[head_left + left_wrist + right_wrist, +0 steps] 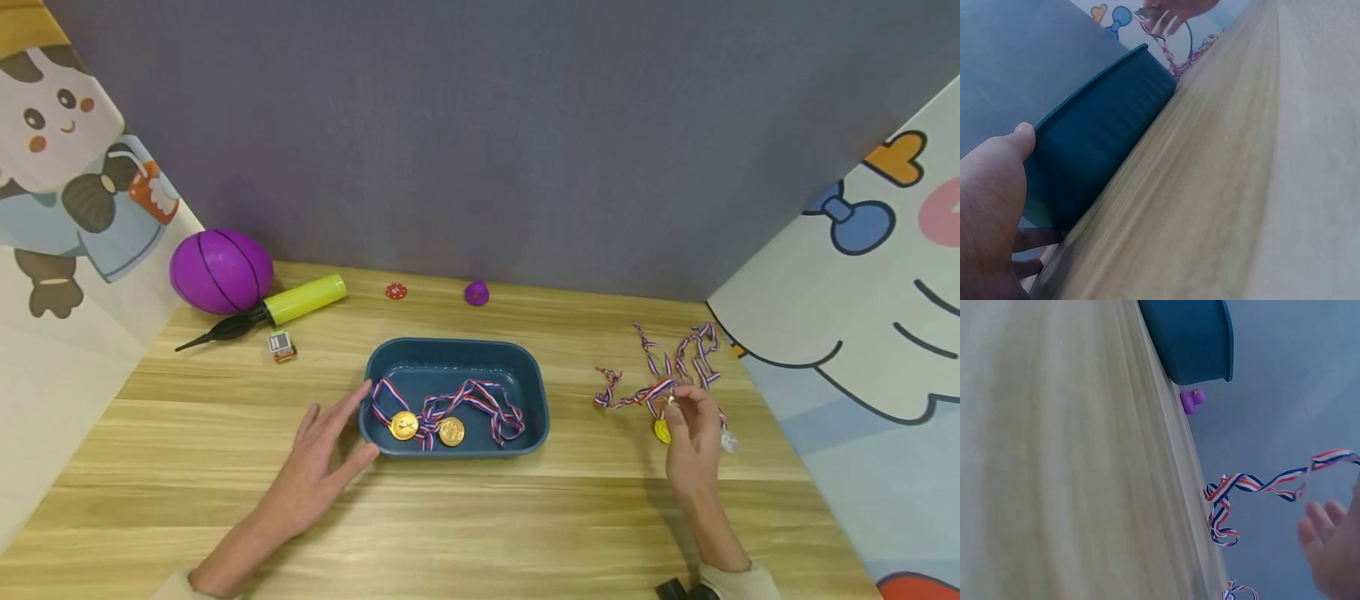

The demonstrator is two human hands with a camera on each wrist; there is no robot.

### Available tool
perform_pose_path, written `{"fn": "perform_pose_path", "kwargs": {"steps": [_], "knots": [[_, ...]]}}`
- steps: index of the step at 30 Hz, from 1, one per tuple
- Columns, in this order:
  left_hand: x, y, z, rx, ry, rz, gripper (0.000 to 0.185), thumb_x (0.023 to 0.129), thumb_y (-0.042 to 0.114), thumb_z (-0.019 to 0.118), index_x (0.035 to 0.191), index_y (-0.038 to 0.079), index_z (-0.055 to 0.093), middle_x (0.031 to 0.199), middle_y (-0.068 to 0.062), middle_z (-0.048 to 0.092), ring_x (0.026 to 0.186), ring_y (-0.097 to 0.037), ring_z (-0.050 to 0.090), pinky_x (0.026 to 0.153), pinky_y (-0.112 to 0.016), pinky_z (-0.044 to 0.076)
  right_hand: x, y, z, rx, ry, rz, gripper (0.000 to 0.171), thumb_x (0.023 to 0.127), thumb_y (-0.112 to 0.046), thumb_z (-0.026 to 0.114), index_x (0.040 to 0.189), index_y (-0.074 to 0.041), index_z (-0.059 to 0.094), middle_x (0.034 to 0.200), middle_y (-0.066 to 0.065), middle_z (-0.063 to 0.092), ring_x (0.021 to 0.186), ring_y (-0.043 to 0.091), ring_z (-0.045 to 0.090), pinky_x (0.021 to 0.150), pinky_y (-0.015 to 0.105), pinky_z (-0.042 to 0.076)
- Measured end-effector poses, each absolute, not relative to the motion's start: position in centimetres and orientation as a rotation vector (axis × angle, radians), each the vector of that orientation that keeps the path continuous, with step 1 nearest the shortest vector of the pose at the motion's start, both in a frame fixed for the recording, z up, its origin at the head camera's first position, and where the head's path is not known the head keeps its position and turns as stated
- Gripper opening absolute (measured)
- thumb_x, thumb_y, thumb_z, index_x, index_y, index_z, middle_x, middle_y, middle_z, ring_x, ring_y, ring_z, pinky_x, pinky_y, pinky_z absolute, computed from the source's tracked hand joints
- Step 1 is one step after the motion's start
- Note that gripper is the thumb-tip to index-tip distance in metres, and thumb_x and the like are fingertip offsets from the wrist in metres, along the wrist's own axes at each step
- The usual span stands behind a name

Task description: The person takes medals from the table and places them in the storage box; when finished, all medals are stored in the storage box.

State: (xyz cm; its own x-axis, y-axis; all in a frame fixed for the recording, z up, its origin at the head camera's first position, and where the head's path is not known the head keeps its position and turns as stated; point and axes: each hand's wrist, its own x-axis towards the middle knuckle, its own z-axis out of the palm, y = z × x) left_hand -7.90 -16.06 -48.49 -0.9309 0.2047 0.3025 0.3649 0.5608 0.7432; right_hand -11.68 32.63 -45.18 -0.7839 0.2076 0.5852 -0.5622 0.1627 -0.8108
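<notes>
Tray (pixel 453 367) is steadied at its near-left corner by the left hand (pixel 322 467), fingers spread flat; two medals already lie inside. Ribbon (pixel 660 387) of a third medal (pixel 662 431), right of tray, is pinched by the right hand (pixel 693 437). Risk: tangled ribbons behind could be dragged along w/ it.
</notes>
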Motion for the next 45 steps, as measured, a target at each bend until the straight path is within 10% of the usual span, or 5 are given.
{"fn": "perform_pose_path", "kwargs": {"steps": [7, 20, 24, 45], "knots": [[-7.9, -16.0, -48.5, -0.478, -2.616, -1.301, 0.080, 0.108, 0.029, 0.072, 0.177, 0.029, 0.031, 0.173, -0.013, 0.047, 0.156, -0.047, 0.045, 0.134, -0.073, 0.006, -12.0, 32.0, -44.9, 0.319, -1.934, 1.787, 0.011, 0.120, -0.010, 0.040, 0.129, -0.005, 0.044, 0.118, 0.003, 0.076, 0.110, 0.010, 0.078, 0.108, 0.019, 0.053], [-7.9, -16.1, -48.6, -0.477, -2.621, -1.301, 0.079, 0.109, 0.029, 0.071, 0.177, 0.030, 0.031, 0.174, -0.012, 0.046, 0.156, -0.046, 0.045, 0.133, -0.074, 0.006, -13.5, 31.4, -44.5, 0.167, -2.031, 1.698, 0.030, 0.098, 0.021, 0.064, 0.122, 0.003, 0.062, 0.094, -0.003, 0.075, 0.057, 0.005, 0.065, 0.049, 0.013, 0.050], [-7.9, -16.1, -48.6, -0.479, -2.621, -1.304, 0.080, 0.109, 0.029, 0.071, 0.177, 0.031, 0.030, 0.174, -0.012, 0.045, 0.156, -0.046, 0.044, 0.134, -0.073, 0.006, -14.1, 31.0, -44.4, 0.241, -1.997, 1.606, 0.032, 0.086, 0.024, 0.072, 0.117, 0.019, 0.066, 0.091, -0.001, 0.073, 0.053, 0.003, 0.062, 0.048, 0.013, 0.050], [-8.0, -16.1, -48.7, -0.480, -2.617, -1.299, 0.079, 0.109, 0.029, 0.071, 0.177, 0.029, 0.031, 0.174, -0.010, 0.046, 0.156, -0.045, 0.045, 0.133, -0.073, 0.006, -15.6, 27.9, -41.7, 0.341, -2.032, 1.310, 0.032, 0.077, 0.012, 0.085, 0.108, 0.009, 0.078, 0.091, -0.010, 0.069, 0.043, -0.005, 0.036, 0.040, 0.013, 0.028]]}}
